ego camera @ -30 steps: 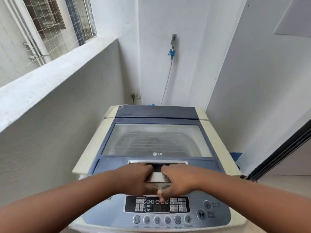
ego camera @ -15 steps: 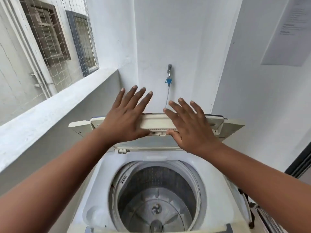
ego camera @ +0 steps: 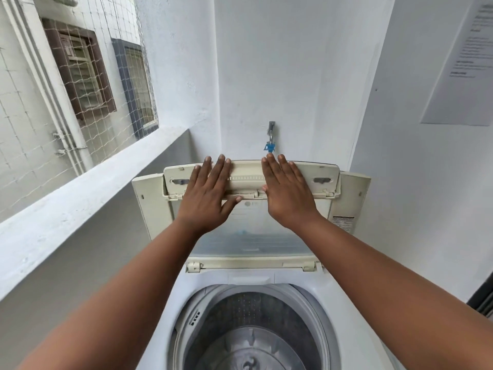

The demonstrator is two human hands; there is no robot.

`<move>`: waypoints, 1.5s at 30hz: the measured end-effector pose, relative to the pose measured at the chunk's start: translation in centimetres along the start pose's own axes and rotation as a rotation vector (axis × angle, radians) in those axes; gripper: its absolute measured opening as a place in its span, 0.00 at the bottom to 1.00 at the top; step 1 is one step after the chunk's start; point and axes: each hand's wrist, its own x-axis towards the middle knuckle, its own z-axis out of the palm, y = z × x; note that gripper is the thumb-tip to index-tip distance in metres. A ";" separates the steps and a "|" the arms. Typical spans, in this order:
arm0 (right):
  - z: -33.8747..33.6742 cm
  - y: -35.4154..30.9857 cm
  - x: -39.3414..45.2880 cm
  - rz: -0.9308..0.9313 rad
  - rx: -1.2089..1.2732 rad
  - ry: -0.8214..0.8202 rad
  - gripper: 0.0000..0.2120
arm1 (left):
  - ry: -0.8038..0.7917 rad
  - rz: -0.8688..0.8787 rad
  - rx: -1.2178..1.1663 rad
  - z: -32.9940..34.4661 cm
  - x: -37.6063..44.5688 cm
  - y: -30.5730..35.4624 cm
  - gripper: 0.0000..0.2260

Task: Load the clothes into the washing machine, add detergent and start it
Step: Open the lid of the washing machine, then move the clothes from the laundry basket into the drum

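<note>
I have both palms flat against the raised lid of the top-loading washing machine, which stands folded upright at the back. My left hand presses with fingers straight and slightly spread, grasping nothing; my right hand does likewise, fingers straight and together. Below my forearms the drum lies open, its perforated wall and pulsator visible. A blue-tipped tap sits on the wall just behind the lid. I cannot see the clothes.
</note>
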 end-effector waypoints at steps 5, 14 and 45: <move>1.7 0.4 2.5 0.034 0.042 -0.073 0.28 | -0.098 -0.075 -0.012 1.8 3.0 -0.7 0.40; 3.5 0.4 2.7 0.050 0.073 0.004 0.28 | -0.020 -0.116 -0.053 3.8 3.4 -0.2 0.39; -10.2 6.8 -12.9 0.089 -0.007 -0.333 0.27 | -0.160 0.032 0.025 -2.0 -5.2 12.1 0.42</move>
